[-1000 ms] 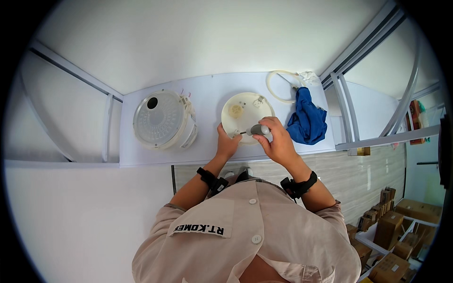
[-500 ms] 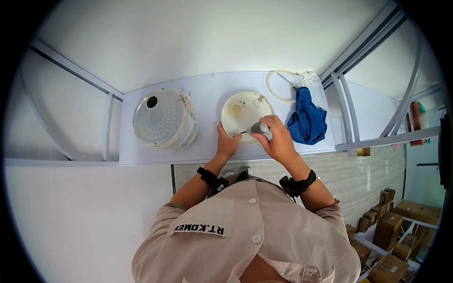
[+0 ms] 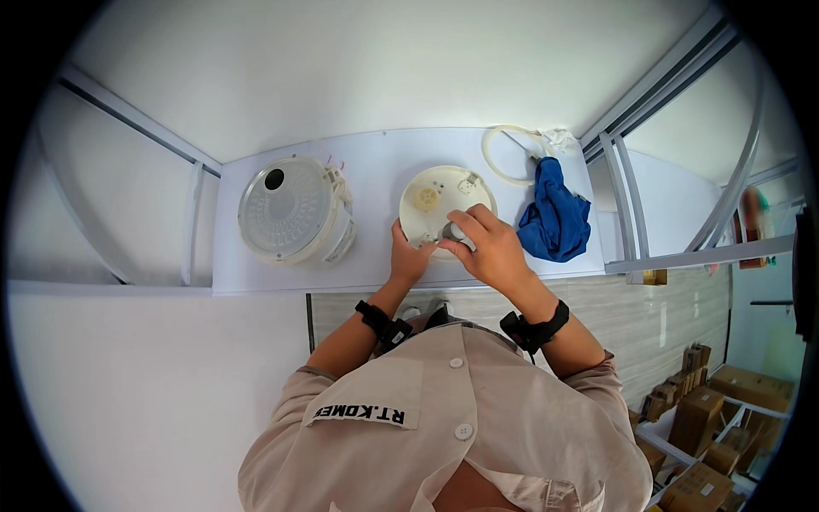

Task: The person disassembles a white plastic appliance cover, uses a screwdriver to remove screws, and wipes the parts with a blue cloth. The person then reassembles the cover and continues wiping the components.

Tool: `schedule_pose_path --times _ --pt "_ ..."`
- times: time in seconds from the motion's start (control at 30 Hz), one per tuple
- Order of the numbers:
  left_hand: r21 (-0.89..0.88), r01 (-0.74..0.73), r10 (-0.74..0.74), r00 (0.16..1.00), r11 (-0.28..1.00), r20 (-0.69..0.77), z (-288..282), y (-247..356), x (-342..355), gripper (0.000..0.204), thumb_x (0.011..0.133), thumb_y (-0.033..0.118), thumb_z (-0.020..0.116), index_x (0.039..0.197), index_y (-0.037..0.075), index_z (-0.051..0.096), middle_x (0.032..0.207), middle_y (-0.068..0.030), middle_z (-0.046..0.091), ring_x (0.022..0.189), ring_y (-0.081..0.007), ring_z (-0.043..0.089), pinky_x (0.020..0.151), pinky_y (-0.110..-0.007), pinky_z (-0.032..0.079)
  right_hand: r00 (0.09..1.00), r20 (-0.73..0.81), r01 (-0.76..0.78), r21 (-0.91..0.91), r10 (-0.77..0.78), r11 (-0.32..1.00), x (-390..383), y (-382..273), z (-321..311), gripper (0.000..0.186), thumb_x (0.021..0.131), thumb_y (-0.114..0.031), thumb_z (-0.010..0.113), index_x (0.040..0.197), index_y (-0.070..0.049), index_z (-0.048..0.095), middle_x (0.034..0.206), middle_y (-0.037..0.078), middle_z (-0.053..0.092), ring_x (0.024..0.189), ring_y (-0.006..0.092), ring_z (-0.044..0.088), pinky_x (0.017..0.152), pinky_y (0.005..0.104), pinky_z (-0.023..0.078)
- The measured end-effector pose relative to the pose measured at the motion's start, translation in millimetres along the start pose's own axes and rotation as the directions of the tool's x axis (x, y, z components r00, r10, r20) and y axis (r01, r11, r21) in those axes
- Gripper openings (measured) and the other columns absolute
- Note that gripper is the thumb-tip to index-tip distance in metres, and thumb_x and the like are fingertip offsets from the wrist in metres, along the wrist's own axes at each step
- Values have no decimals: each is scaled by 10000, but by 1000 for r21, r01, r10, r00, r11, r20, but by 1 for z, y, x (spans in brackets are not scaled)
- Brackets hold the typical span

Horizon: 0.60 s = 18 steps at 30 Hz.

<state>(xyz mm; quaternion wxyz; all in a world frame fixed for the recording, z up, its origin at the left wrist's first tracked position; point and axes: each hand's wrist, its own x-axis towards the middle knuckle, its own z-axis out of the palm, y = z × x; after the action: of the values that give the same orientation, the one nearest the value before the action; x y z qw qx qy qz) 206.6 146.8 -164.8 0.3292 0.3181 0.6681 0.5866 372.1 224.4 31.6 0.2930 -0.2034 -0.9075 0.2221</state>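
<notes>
A shallow round white plastic part (image 3: pixel 449 186) with a yellowish round fitting (image 3: pixel 427 198) lies on the white worktop (image 3: pixel 369 165). My left hand (image 3: pixel 409 258) is closed on its lower left rim. My right hand (image 3: pixel 490 249) grips a grey screwdriver handle (image 3: pixel 450 230) over the lower part of the disc; the fingers partly hide the handle, and the tip is unclear. To the left stands a white cylindrical unit (image 3: pixel 286 213) with a translucent lid and a dark round hole. A crumpled blue cloth (image 3: pixel 554 222) lies at the right.
A coiled pale tube (image 3: pixel 485 150) and crumpled white material (image 3: pixel 560 139) sit at the back right. Grey metal frames (image 3: pixel 621 183) bound both sides of the worktop. Cardboard boxes (image 3: pixel 695 418) and racking stand on the floor at lower right.
My right hand has shifted slightly up and left, turning the screwdriver handle, which now shows less between the fingers. My left hand stays on the disc's rim.
</notes>
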Motion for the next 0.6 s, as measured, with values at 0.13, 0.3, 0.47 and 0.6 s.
schedule_pose_path --times 0.13,0.3,0.47,0.6 --pt "31 -15 13 999 999 48 -4 0 4 864 803 95 758 1534 -7 307 1404 -195 574 1292 -299 599 1067 -413 498 988 102 93 190 -114 977 9 0 -6 447 856 -61 807 1280 -91 669 1150 144 686 928 350 707 786 399 603" --pt "71 16 -21 998 997 60 -6 2 4 870 807 111 765 1548 10 320 1419 -186 586 1305 -296 600 1084 -409 494 996 68 49 192 -63 980 12 -11 -7 493 877 -19 774 1346 -130 670 1248 155 653 1014 348 688 845 395 589" --pt "19 -22 21 998 1000 67 -7 0 3 886 809 131 795 1553 4 329 1420 -179 589 1306 -287 604 1093 -401 491 996 74 -44 6 44 999 9 -7 -11 534 902 -7 734 1410 -141 641 1208 168 659 1023 346 684 846 389 577" --pt "35 -21 18 997 999 81 -8 6 2 882 808 109 797 1551 -4 336 1413 -173 593 1313 -278 599 1095 -398 488 994 37 -112 218 107 969 4 -4 -4 503 898 -43 784 1384 -117 677 1228 173 676 1125 355 675 916 365 571"
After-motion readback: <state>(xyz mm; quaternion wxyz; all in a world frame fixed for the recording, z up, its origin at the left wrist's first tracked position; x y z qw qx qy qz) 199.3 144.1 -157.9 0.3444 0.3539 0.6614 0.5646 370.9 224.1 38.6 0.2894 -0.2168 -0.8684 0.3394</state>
